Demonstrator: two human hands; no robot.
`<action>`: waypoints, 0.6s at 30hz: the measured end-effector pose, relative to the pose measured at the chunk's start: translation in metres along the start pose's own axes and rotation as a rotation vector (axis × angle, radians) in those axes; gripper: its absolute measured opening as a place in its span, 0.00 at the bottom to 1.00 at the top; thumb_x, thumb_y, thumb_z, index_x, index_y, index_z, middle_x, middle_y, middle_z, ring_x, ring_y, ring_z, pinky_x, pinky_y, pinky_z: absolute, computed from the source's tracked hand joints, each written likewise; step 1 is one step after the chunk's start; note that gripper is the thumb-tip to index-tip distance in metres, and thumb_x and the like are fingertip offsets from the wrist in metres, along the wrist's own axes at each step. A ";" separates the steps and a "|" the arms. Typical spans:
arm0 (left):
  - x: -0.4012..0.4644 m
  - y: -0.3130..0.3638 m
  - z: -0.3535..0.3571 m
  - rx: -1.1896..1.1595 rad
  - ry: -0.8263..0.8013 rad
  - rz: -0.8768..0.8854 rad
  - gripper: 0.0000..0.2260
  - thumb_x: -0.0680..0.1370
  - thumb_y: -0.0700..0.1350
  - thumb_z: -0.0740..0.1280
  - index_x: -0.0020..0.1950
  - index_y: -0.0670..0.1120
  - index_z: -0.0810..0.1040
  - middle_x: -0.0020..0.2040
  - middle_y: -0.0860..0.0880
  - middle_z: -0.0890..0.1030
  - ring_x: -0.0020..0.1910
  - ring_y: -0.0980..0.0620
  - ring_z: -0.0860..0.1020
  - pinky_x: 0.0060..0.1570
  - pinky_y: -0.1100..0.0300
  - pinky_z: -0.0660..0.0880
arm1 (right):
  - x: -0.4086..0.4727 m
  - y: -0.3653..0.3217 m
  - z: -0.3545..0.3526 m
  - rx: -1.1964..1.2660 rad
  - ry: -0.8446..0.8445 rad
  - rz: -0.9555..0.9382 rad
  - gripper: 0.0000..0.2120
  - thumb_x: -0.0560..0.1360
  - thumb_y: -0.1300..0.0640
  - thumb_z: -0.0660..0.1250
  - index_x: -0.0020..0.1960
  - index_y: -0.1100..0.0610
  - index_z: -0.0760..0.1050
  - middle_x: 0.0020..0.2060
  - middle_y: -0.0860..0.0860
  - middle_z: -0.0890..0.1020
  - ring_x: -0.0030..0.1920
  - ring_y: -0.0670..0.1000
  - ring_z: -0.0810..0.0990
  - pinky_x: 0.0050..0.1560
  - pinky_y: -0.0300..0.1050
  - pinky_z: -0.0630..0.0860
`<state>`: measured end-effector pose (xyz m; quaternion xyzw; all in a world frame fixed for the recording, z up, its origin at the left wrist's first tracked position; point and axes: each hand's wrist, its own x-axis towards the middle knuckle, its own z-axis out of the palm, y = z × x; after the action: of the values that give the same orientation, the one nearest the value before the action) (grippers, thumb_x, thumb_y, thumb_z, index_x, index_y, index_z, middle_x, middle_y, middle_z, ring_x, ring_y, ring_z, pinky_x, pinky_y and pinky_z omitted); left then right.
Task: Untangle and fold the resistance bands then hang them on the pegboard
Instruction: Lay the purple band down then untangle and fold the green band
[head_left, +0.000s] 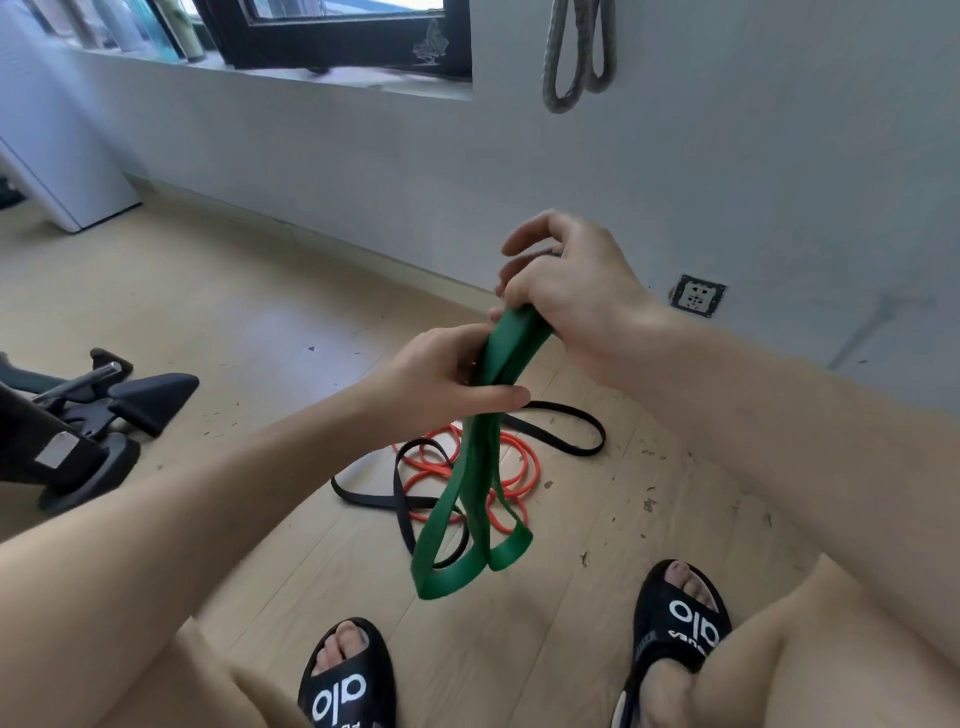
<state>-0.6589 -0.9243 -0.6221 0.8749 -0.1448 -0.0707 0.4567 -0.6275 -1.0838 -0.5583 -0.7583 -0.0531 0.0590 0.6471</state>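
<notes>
Pale wood floor (249, 322) fills the lower frame, strewn with small dark flecks; grey wall (727, 182) across the upper right, with a socket (696, 295) low at right of centre and a dark-framed window (332, 31) at the upper left over a sill. Grey band (563, 57): top of frame right of centre, hanging in two loops against the wall; its hook is out of view. Green band (470, 493): centre of frame, held up off the floor, gathered into several strands at the top and falling in two loops toward lower centre. Right hand (571, 291): just above centre, fingers curled round the top of the green band, grasping it. Left hand (441, 379): just below and left of the right, fingers wrapped about the same strands, thumb laid across them, also grasping. Orange band (524, 457): on the floor behind the green one, coiled in several rings. Black band (566, 415): on the floor, tangled through the orange coils, one loop reaching right. Black equipment base (104, 410): left edge, on the floor. Black slides (675, 618): lower frame, one on each foot.
</notes>
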 end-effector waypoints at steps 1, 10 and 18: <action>-0.001 0.001 0.003 0.001 -0.001 -0.008 0.28 0.67 0.61 0.75 0.55 0.41 0.77 0.51 0.33 0.79 0.48 0.33 0.80 0.53 0.33 0.78 | 0.000 -0.001 0.000 0.129 0.001 0.029 0.17 0.70 0.78 0.60 0.51 0.61 0.75 0.45 0.59 0.79 0.46 0.58 0.83 0.50 0.60 0.84; -0.008 -0.038 0.029 0.048 -0.059 -0.088 0.15 0.74 0.48 0.77 0.54 0.56 0.74 0.46 0.50 0.79 0.44 0.54 0.81 0.47 0.54 0.82 | 0.014 -0.009 -0.020 0.460 0.170 0.066 0.19 0.68 0.82 0.56 0.41 0.61 0.73 0.37 0.58 0.78 0.40 0.56 0.81 0.51 0.63 0.84; -0.006 -0.036 0.030 0.200 -0.115 -0.085 0.12 0.80 0.55 0.68 0.56 0.50 0.72 0.46 0.46 0.78 0.43 0.47 0.78 0.46 0.44 0.79 | 0.040 0.029 -0.061 0.087 0.233 0.113 0.14 0.69 0.76 0.65 0.44 0.58 0.74 0.45 0.59 0.79 0.49 0.59 0.82 0.55 0.61 0.83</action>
<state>-0.6653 -0.9268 -0.6686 0.9158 -0.1401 -0.1254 0.3548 -0.5779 -1.1417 -0.5783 -0.7332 0.0679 0.0094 0.6766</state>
